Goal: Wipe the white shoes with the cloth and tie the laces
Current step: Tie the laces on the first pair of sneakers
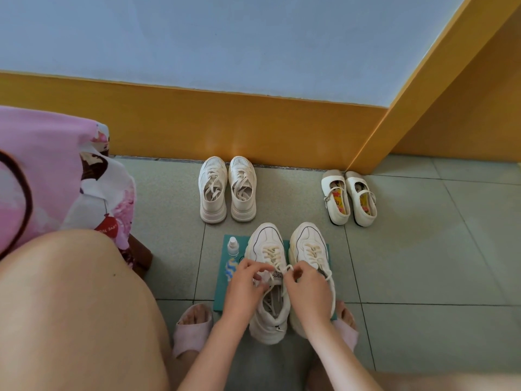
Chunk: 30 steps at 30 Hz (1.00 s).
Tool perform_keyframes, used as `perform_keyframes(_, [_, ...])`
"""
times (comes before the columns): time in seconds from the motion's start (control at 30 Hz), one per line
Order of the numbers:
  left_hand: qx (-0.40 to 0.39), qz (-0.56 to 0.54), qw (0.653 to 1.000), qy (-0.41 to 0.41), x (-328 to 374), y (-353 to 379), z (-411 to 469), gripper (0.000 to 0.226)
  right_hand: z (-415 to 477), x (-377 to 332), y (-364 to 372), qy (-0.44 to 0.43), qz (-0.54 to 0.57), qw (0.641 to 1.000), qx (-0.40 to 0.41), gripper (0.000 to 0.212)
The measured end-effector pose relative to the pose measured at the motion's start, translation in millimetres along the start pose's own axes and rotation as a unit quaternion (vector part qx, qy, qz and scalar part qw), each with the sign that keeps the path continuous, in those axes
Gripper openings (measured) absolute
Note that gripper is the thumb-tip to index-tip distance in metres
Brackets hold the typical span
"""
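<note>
1. Left hand (244,277), lower centre of the frame: fingers curled, pinching a strand of the laces (282,268) over the tongue of the near sneaker (265,244). Judged purpose: holding tension while the knot is formed.
2. Right hand (307,287), just right of it: thumb and fingers pinch the other strand, which arches between the two hands. Whether a loop is complete cannot be told.
3. That sneaker stands toe-away on a teal mat (221,294), just beside its partner shoe (308,244). The partner's lacing is crossed, and its knot area is hidden behind the right hand.
4. Small white bottle (233,245) stands upright at the mat's upper left corner. Below it lies a patterned cloth (231,268), partly covered by the left hand and held by neither. Judged: wiping materials are kept within reach.
5. Upper centre: second pair of sneakers (227,190) near the wall. Right of them, strap shoes (349,198) sit in the corner.
6. Pink slippers (193,325), on the person's feet, flank the mat.
</note>
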State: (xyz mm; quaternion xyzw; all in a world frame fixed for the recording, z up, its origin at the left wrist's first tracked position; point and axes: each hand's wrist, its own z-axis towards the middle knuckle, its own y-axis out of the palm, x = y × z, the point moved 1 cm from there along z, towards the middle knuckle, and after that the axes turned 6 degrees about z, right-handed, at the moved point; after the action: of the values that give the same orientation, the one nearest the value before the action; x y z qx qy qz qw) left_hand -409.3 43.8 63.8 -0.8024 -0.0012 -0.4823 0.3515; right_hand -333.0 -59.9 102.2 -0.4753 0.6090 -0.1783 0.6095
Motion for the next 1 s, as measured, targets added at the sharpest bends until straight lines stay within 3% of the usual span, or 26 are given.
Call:
perform_keyframes(0.13, [-0.001,-0.016,1.0,0.005,0.3,-2.7,3.2,0.028,10.6,-2.6,-10.3,0.037,0.131,0.99,-0.045,0.012])
perform_keyframes(0.23, [-0.001,0.018,1.0,0.019,-0.5,-3.2,6.1,0.016,21.7,-1.5,-19.7,0.07,0.238,0.965,-0.087,0.024])
perform_keyframes(0.43, [-0.007,0.022,0.999,0.027,7.1,-0.8,19.1,0.008,43.6,-3.1,-42.1,0.047,0.222,0.964,-0.135,0.029])
perform_keyframes(0.63, [-0.065,-0.12,0.99,-0.048,11.0,-5.2,26.5,0.003,59.5,-15.5,-68.1,-0.027,0.156,0.978,-0.133,0.016])
perform_keyframes(0.8, [-0.084,-0.306,0.946,-0.06,36.0,-19.7,33.1,0.02,65.2,-24.0,-73.7,-0.091,0.05,0.989,-0.102,0.022])
perform_keyframes(0.9, [-0.106,-0.341,0.933,-0.039,47.4,-27.7,43.3,0.023,69.1,-21.3,-71.8,-0.093,0.082,0.985,-0.123,0.026])
perform_keyframes(1.0, [-0.102,-0.367,0.923,-0.048,53.9,-29.6,51.9,0.024,64.5,-20.1,-67.1,-0.066,0.165,0.963,-0.201,0.042])
